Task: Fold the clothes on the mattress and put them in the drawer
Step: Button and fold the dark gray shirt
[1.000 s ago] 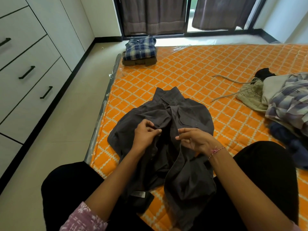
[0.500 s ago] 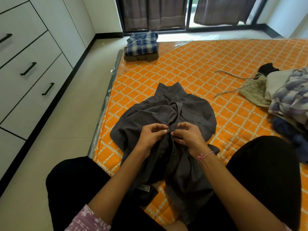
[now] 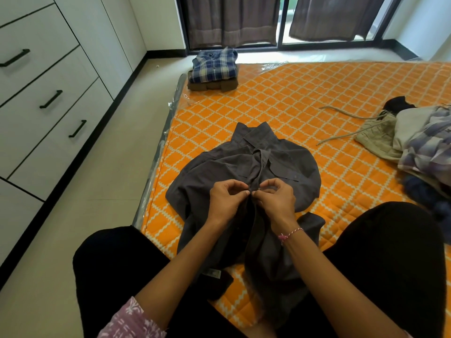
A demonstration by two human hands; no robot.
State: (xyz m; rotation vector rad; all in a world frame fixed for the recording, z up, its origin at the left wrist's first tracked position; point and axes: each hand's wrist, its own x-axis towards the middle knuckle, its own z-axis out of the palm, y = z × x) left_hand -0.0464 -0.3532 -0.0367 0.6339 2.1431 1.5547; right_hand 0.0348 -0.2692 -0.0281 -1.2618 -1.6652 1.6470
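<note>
A dark grey collared shirt (image 3: pixel 288 164) lies front up on the orange patterned mattress (image 3: pixel 305 93), collar pointing away from me. My left hand (image 3: pixel 225 200) and my right hand (image 3: pixel 274 198) meet at the shirt's front placket, each pinching one edge of it between thumb and fingers. The shirt's lower part drapes over my lap. A folded stack, blue plaid shirt (image 3: pixel 214 64) on top of a brown garment (image 3: pixel 212 85), sits at the mattress's far left corner. White drawers (image 3: pixel 44 98) with black handles line the left wall, all closed.
A heap of unfolded clothes (image 3: pixel 419 140) lies at the right edge of the mattress, with a khaki garment's drawstrings (image 3: pixel 341 113) trailing left. Pale floor (image 3: pixel 97 191) runs between mattress and drawers. Curtains (image 3: pixel 234 20) hang at the far window.
My hands came together from apart on the shirt front and now pinch the placket edges. The view has shifted slightly.
</note>
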